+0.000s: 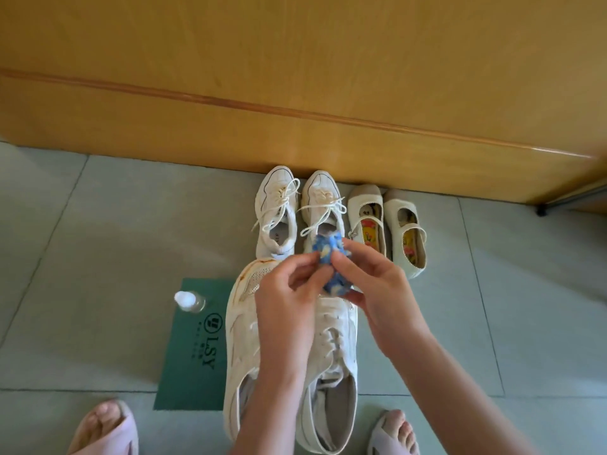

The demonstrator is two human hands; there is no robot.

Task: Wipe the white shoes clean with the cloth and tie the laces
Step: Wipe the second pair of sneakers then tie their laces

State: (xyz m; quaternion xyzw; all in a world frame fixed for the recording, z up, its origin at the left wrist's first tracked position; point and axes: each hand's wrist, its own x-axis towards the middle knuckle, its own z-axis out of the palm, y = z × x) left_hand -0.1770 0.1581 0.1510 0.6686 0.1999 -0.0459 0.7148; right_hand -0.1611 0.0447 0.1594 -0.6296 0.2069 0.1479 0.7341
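Two large white shoes lie side by side on the floor below me, toes pointing away: the left shoe (241, 336) has brown stains at its toe, and the right shoe (335, 349) shows loose laces. Above their toes, my left hand (285, 290) and my right hand (371, 284) both pinch a bunched blue cloth with pale spots (330, 257). My forearms hide part of both shoes.
A green mat (193, 349) lies under the shoes, with a small clear bottle with a white cap (189, 301) on it. Farther off stand laced white sneakers (279, 208) and cream strap shoes (387, 224) against a wooden cabinet (295, 93). My feet in pink slippers (105, 431) flank the shoes.
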